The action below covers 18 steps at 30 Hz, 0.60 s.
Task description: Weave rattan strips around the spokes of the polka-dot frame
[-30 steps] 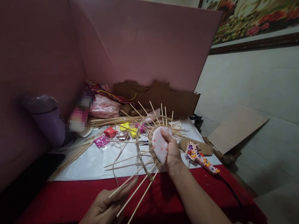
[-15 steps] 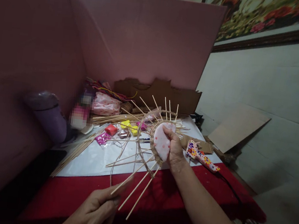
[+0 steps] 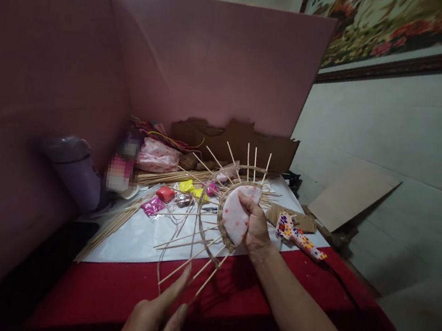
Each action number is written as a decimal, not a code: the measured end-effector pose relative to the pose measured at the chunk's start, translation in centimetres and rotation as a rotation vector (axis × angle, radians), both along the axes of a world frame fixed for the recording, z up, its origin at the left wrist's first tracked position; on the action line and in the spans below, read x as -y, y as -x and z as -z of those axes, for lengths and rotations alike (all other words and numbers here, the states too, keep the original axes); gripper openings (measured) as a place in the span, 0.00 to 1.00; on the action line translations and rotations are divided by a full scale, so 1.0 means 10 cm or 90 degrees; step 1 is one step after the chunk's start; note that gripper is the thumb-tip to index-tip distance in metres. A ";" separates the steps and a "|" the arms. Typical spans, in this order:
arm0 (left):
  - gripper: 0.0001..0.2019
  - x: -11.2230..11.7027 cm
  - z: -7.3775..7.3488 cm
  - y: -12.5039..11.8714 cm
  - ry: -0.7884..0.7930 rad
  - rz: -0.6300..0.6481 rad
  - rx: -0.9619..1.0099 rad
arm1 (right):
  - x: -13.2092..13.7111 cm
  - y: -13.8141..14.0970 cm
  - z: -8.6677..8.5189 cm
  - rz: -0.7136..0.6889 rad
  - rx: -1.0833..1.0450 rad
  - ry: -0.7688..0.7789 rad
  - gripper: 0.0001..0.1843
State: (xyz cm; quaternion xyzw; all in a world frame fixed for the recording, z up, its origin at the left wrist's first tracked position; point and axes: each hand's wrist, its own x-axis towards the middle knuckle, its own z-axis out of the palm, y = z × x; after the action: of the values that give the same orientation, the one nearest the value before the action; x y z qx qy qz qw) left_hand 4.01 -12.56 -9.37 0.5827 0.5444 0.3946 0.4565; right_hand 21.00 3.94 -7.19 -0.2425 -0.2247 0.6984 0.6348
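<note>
My right hand [image 3: 257,226] grips a half-round piece covered in white cloth with pink dots [image 3: 234,215], thumb on its front face. Braided twine edges its curve, and thin wooden sticks [image 3: 209,265] fan out from it. A wider arc of twine [image 3: 201,206] crosses the sticks partway along. Below the lowest sticks is my left hand [image 3: 158,311], index finger stretched up against the stick ends and thumb apart from it. A loose twine strand [image 3: 160,263] hangs down towards this hand; whether the hidden fingers touch it I cannot tell.
A flowered glue gun [image 3: 302,240] lies on cardboard at right, its cord running off the red cloth [image 3: 109,286]. Wrapped red [image 3: 165,194], yellow and magenta packets lie on the white sheet [image 3: 114,249]. Bundled sticks [image 3: 112,227] and a purple bottle [image 3: 77,174] stand left.
My left hand has moved up and right towards the stick ends, its index finger now stretched out. The dotted piece has tilted slightly in my right hand, which keeps its grip.
</note>
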 end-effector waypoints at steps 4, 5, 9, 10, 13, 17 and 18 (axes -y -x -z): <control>0.28 -0.07 0.01 -0.09 0.017 0.026 0.067 | 0.01 0.01 -0.01 0.031 -0.021 0.023 0.06; 0.29 -0.08 0.02 -0.11 0.025 0.034 0.077 | 0.01 0.02 -0.01 0.031 -0.026 0.022 0.06; 0.29 -0.09 0.05 -0.19 0.019 0.035 0.083 | 0.01 0.02 -0.01 0.023 -0.027 0.023 0.06; 0.29 -0.08 0.06 -0.20 0.008 0.029 0.074 | 0.02 0.02 -0.02 0.023 -0.025 0.026 0.06; 0.28 -0.09 0.08 -0.21 -0.021 0.022 0.036 | 0.03 0.02 -0.03 0.024 -0.022 0.028 0.06; 0.30 -0.11 0.08 -0.18 -0.026 0.083 -0.065 | 0.04 0.04 -0.04 0.026 -0.026 0.015 0.07; 0.30 -0.12 0.08 -0.17 -0.029 0.102 -0.090 | 0.04 0.04 -0.03 0.027 -0.025 0.010 0.07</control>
State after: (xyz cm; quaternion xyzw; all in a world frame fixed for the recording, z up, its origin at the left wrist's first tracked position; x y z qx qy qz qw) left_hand 5.66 -11.40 -10.13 0.6607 0.5181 0.3269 0.4337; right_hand 20.63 3.57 -6.84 -0.2379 -0.2016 0.6913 0.6518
